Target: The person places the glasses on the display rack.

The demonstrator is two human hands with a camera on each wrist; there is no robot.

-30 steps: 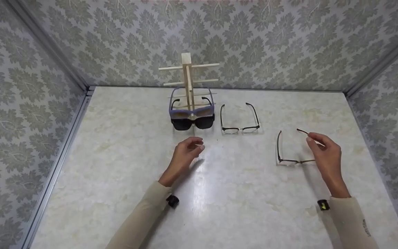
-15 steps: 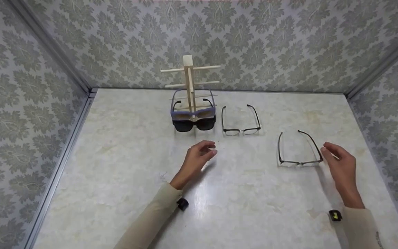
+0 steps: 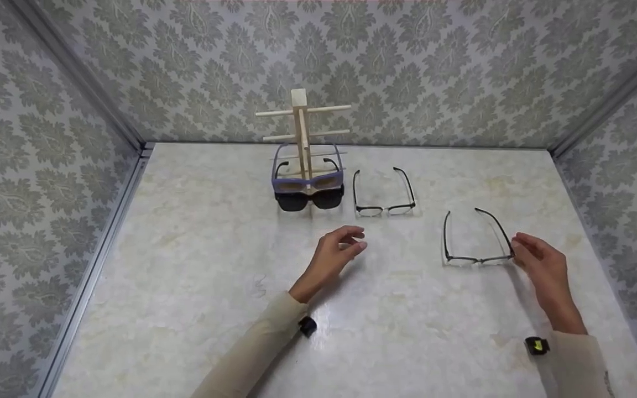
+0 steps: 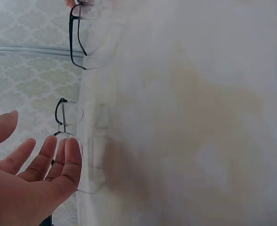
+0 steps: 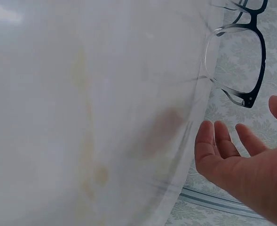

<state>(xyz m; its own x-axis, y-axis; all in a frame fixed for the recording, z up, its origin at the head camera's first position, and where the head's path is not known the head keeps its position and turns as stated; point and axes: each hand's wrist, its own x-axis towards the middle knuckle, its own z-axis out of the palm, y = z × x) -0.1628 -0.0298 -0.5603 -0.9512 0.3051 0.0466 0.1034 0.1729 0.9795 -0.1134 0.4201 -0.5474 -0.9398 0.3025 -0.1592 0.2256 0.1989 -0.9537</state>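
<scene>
Dark-rimmed eyeglasses (image 3: 479, 258) rest unfolded on the right of the table, arms pointing to the back. Close to their right hinge is my right hand (image 3: 544, 266); the right wrist view shows its fingers (image 5: 230, 143) and thumb apart, with a gap to the eyeglasses frame (image 5: 258, 61). Over the middle of the table my left hand (image 3: 332, 257) hovers with loosely bent fingers and nothing in them. Beyond it, a second pair of black-topped eyeglasses (image 3: 385, 209) sits unfolded beside a wooden glasses stand (image 3: 301, 132).
On the stand's lower rods hang purple-framed sunglasses (image 3: 307, 181), with black sunglasses (image 3: 310, 200) below them. Its upper rods (image 3: 329, 108) stick out to both sides. Patterned walls (image 3: 407, 66) close off the table (image 3: 197, 265) at the back and sides.
My right hand has let go of the right-hand eyeglasses' arm and moved down and right to beside their hinge. The left hand has shifted to the right.
</scene>
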